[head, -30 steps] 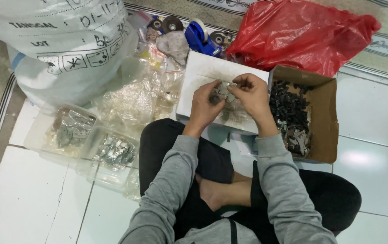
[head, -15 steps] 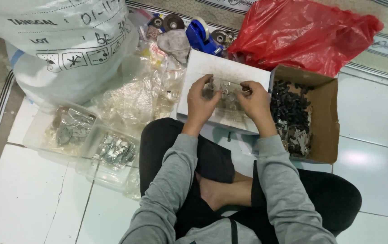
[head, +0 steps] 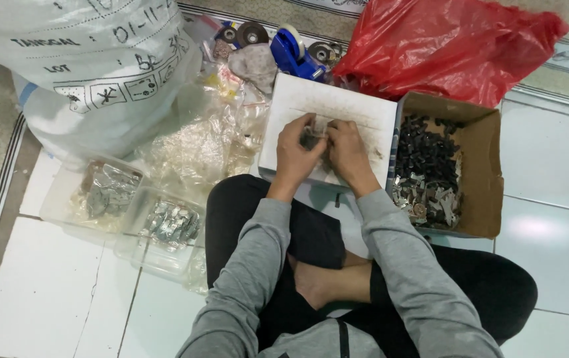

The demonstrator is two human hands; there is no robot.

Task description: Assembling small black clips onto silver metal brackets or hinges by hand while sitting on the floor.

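My left hand (head: 295, 156) and my right hand (head: 346, 154) meet over a white box (head: 329, 105) in front of my crossed legs. Together they pinch a small clear plastic bag with dark metal parts (head: 312, 138) between the fingers. The bag is mostly hidden by my fingers. Just right of my right hand stands an open cardboard box (head: 480, 172) filled with several small black and silver parts (head: 425, 169).
Two clear plastic tubs (head: 102, 192) (head: 165, 229) of silver parts sit at my left on the white tiles. A heap of clear bags (head: 195, 142), a big white sack (head: 82, 63), a blue tape dispenser (head: 294, 53) and a red plastic bag (head: 450, 43) lie behind.
My hands have drawn together and lowered slightly on the white box, folding around the small bag that they held spread wider half a second ago.
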